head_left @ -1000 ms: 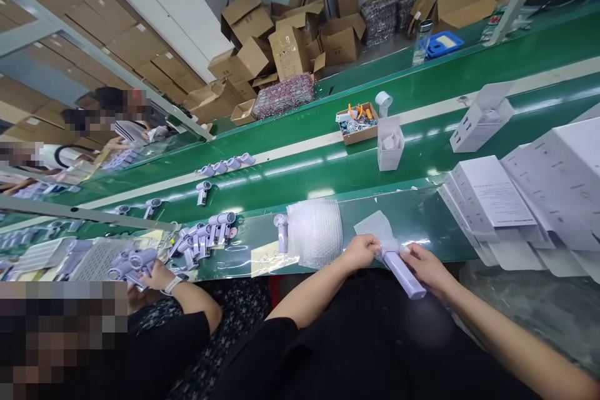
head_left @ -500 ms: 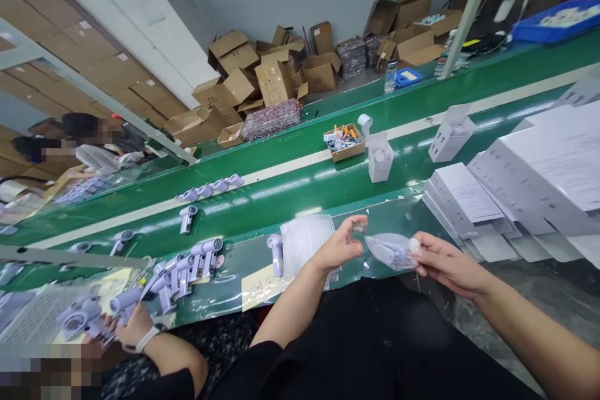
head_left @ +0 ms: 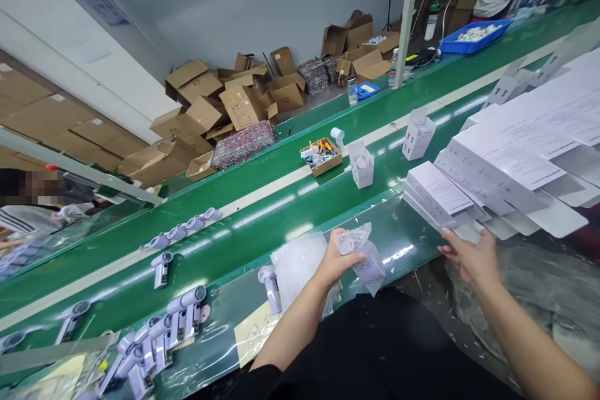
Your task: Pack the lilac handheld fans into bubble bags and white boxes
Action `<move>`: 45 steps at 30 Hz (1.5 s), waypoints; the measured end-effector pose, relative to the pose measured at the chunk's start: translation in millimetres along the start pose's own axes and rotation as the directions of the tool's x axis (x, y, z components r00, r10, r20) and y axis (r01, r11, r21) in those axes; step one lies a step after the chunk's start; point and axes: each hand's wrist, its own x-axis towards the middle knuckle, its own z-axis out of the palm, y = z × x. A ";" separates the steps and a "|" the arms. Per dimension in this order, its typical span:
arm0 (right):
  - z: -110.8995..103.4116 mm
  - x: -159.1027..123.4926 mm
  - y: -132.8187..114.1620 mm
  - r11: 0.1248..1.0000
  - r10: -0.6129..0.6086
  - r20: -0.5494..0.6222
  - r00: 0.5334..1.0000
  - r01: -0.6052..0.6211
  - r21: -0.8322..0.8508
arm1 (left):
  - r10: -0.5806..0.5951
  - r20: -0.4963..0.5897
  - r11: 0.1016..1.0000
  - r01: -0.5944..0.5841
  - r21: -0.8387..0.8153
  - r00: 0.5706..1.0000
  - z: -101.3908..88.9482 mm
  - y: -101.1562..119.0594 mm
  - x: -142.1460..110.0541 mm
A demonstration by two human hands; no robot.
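Observation:
My left hand (head_left: 336, 261) is closed on the gathered end of a clear bubble-wrap bag (head_left: 370, 265). Something pale purple shows through the plastic, its shape blurred by the wrap. At the lower edge of a row of white cartons (head_left: 440, 186), my right hand (head_left: 474, 260) has its fingers apart. Its fingertips are at or against the nearest carton's flap; I cannot tell whether they touch. Beside my left forearm lies a stack of flat bubble-wrap bags (head_left: 295, 262), with a purple handheld fan (head_left: 269, 287) to its left.
Several more handheld fans (head_left: 162, 337) lie piled at lower left. Across the green belt (head_left: 262, 219) stand an open white box (head_left: 362, 169), a second open box (head_left: 419, 134) and a small cardboard tray (head_left: 325, 165) of parts. A person (head_left: 28, 219) sits at far left.
The bag has gone from my right hand to my left. My right hand has moved right to the white cartons. The whole view has swung rightward.

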 end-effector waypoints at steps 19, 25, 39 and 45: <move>101.1 -2.8 63.5 0.305 -0.354 0.874 0.333 0.925 -0.228 | 0.027 -0.458 0.953 -0.160 -0.255 0.889 -38.9 32.3 29.2; 111.9 -3.4 92.8 0.266 -0.448 0.863 0.233 0.956 -0.120 | 0.335 -0.474 0.916 -0.163 0.368 0.814 -24.3 25.8 27.3; 97.9 -3.4 108.8 0.399 -0.385 0.913 0.136 0.917 0.031 | 0.367 0.213 -0.106 -0.187 0.977 0.905 9.3 -31.7 1.7; 155.2 24.8 63.0 0.533 -0.251 0.952 0.177 0.846 -0.017 | 0.574 -0.128 0.231 -0.010 0.973 0.809 -24.3 -30.5 -28.7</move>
